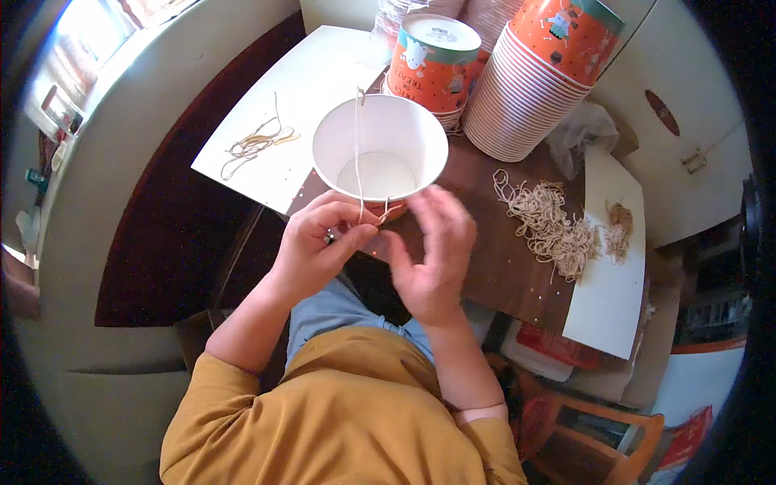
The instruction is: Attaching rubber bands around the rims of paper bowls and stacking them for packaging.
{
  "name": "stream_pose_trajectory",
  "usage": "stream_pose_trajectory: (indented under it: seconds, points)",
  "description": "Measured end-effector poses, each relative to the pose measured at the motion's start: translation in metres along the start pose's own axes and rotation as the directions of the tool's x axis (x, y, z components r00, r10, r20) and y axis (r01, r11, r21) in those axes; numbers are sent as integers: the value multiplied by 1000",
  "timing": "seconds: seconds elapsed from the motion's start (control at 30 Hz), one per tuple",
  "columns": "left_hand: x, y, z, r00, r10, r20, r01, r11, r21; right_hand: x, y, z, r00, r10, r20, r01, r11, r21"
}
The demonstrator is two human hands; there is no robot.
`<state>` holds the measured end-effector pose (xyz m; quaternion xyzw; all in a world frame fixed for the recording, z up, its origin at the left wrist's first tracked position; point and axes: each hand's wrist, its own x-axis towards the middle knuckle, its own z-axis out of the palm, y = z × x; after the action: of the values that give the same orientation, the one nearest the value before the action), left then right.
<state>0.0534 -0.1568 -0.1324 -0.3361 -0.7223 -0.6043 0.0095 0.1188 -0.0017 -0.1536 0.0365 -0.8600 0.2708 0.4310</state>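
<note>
A paper bucket point(331, 149) with a white inside stands on the table's near side, its mouth tipped toward me. One off-white cord point(357, 145) is looped through the far rim and runs across the opening to the near rim. There, my left hand point(311, 246) pinches the cord between thumb and fingertips, at a small loop or knot. Just right of it, my right hand point(436, 259) has its thumb and fingers apart, the fingers smeared by motion. Whether its fingertips touch a cord end is unclear.
Behind the bucket stand an upturned orange bucket point(436, 69) and a tall nested stack of buckets point(521, 97). Cut cords point(255, 145) lie on the white board at left. A tangled cord pile point(554, 230) and a smaller bundle point(619, 230) lie at right.
</note>
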Motion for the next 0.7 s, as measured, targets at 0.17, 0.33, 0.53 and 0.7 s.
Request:
stream_pose_trajectory:
  seconds: [0.17, 0.33, 0.53, 0.7]
  points:
    - [6, 7, -1, 975, 220, 12, -219, 961, 171, 4, 8, 20, 986, -154, -57, 159, 983, 95]
    - [2, 30, -15, 992, 71, -104, -78, 995, -66, 6, 14, 20, 981, -175, -79, 180, 981, 68]
    - [8, 23, -14, 995, -58, -75, 21, 906, -424, 19, 22, 15, 983, -181, -14, 181, 983, 7]
    - [13, 7, -28, 983, -180, -34, 136, 842, -521, 28, 20, -2, 984, -53, 170, 46, 998, 44]
